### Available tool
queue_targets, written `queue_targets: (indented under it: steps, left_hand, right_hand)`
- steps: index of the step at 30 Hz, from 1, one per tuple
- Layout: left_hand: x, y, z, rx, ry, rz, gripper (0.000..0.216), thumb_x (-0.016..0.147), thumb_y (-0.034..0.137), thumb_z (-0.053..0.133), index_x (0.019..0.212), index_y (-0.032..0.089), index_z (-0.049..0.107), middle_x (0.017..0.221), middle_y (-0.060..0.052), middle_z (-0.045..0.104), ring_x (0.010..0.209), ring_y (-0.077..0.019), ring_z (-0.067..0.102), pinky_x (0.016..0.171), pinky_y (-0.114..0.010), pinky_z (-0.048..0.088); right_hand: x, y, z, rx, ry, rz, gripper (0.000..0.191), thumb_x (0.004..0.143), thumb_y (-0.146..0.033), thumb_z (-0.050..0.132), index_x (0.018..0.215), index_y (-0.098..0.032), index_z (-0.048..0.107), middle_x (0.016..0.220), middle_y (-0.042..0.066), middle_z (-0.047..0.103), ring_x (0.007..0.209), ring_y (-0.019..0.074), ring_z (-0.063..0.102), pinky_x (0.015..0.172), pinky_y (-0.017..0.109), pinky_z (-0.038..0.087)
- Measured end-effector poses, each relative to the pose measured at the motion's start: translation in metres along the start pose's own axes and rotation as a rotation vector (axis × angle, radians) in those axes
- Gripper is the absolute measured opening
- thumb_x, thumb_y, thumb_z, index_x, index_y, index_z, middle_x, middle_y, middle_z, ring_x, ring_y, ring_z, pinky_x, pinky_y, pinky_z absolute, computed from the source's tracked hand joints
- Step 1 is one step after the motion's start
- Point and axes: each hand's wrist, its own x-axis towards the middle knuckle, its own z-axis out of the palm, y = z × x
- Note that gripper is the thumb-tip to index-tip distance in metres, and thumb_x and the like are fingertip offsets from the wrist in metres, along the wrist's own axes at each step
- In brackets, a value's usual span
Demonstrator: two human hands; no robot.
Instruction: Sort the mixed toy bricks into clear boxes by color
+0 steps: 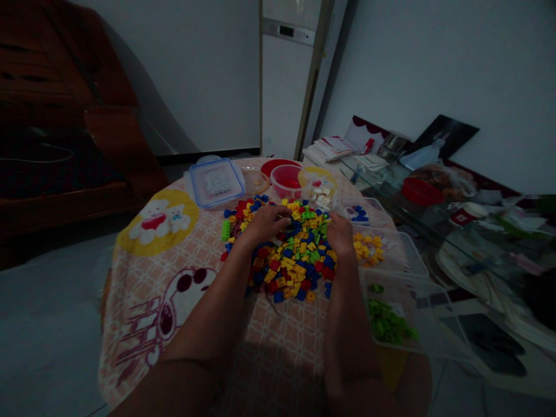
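Observation:
A big pile of toy building bricks (295, 269) in red, yellow, blue and green lies on the cloth-covered table. Over its upper left part is my left hand (268, 223), palm down, with thumb and bent fingers apart and nothing visible between them. At the pile's right edge, my right hand (341, 233) has its fingers drawn together; what they hold, if anything, is too dark and small to make out. Close to it are clear plastic containers: one with blue bricks (359, 214), one with yellow bricks (368, 249) and one with green bricks (388, 323).
White bricks (321, 198) lie behind the pile, near a pink-red round tub (286, 180). A clear lid with a blue rim (217, 182) lies at the back left. On the right, a cluttered glass table (438, 226) holds papers, a red bowl (422, 191) and a paper cup (469, 214).

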Motion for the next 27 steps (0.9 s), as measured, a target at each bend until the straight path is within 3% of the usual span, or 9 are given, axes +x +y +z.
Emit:
queue_targets:
  steps: [5,10,19,27]
  left_hand:
    - [0.000,0.003,-0.001,-0.003,0.004,0.004,0.031,0.086,0.021,0.062,0.111,0.018,0.080,0.109,-0.008,0.082,0.094,-0.0222,0.076,0.090,-0.034,0.058]
    - [0.000,0.001,-0.001,-0.018,-0.003,0.003,0.032,0.087,0.023,0.061,0.113,0.017,0.079,0.112,-0.009,0.082,0.094,-0.0219,0.076,0.090,-0.034,0.059]
    - [0.000,0.001,-0.001,0.007,-0.001,0.009,0.032,0.087,0.025,0.062,0.113,0.018,0.080,0.111,-0.008,0.082,0.096,-0.0221,0.076,0.091,-0.033,0.058]
    - [-0.001,0.004,-0.001,0.001,0.003,0.010,0.030,0.086,0.026,0.062,0.109,0.019,0.081,0.107,-0.007,0.082,0.093,-0.0224,0.076,0.088,-0.034,0.059]
  right_hand:
    - [-0.004,0.003,0.017,-0.037,-0.039,-0.040,0.046,0.084,-0.010,0.056,0.127,-0.013,0.073,0.128,0.017,0.073,0.127,0.0303,0.064,0.116,0.043,0.044]
    - [-0.002,0.003,0.012,0.017,-0.024,0.022,0.041,0.080,-0.013,0.060,0.117,-0.016,0.078,0.121,0.014,0.076,0.121,0.0296,0.067,0.113,0.042,0.047]
    - [0.001,0.003,-0.012,0.295,-0.044,0.104,0.028,0.064,-0.016,0.061,0.082,-0.020,0.082,0.084,0.003,0.081,0.080,0.0224,0.073,0.086,0.035,0.058]
    - [0.001,0.006,-0.013,0.474,-0.013,0.179,0.022,0.063,-0.021,0.061,0.075,-0.019,0.079,0.074,0.003,0.078,0.074,0.0229,0.072,0.076,0.034,0.058]
